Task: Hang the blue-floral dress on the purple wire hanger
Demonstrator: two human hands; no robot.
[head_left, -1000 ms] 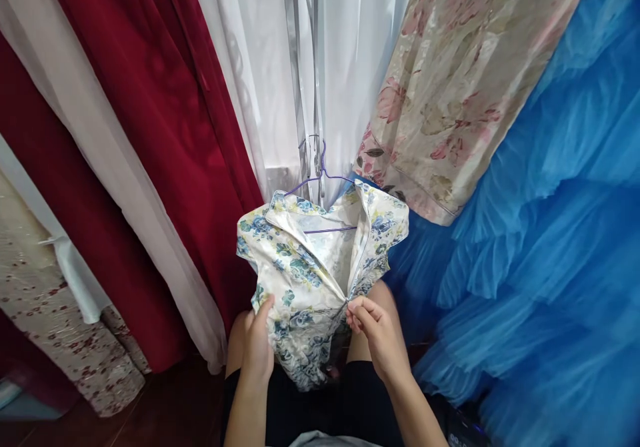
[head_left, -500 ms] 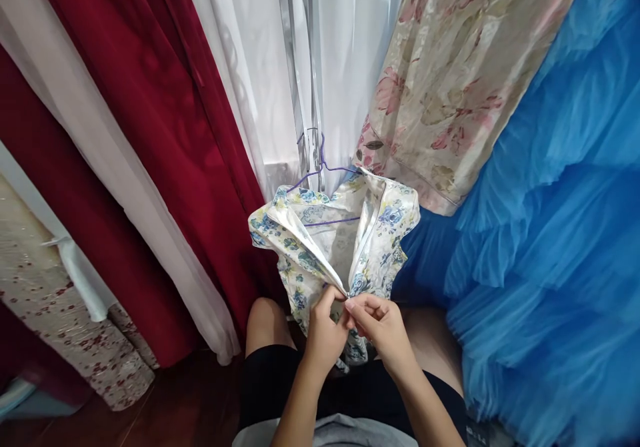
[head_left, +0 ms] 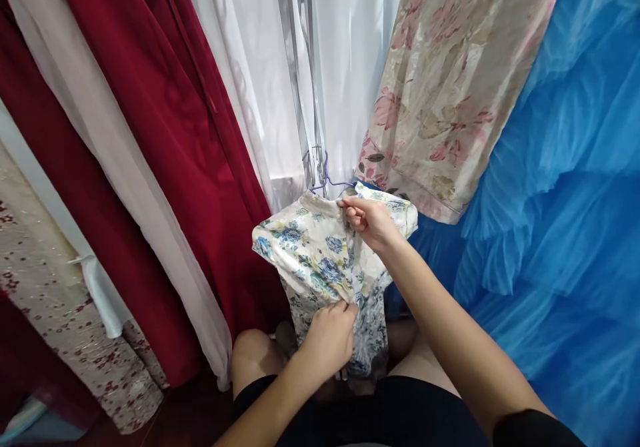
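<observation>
A small white dress with blue flowers hangs on a purple wire hanger hooked to a metal rack post. My right hand is closed in a pinch at the top of the dress's back seam, near the collar. Lower down, my left hand grips the same dress, bunching the fabric at its lower part. The seam between my hands looks drawn together. My bare knees and black shorts show below the dress.
Hanging garments crowd around: dark red cloth and sheer white fabric on the left, a beige floral dress at upper right, layered blue tulle on the right. A speckled beige fabric hangs lower left over dark wood floor.
My right hand has risen from the low point of the open seam to the collar, and the opening has closed up. My left hand has stayed low, gripping the fabric.
</observation>
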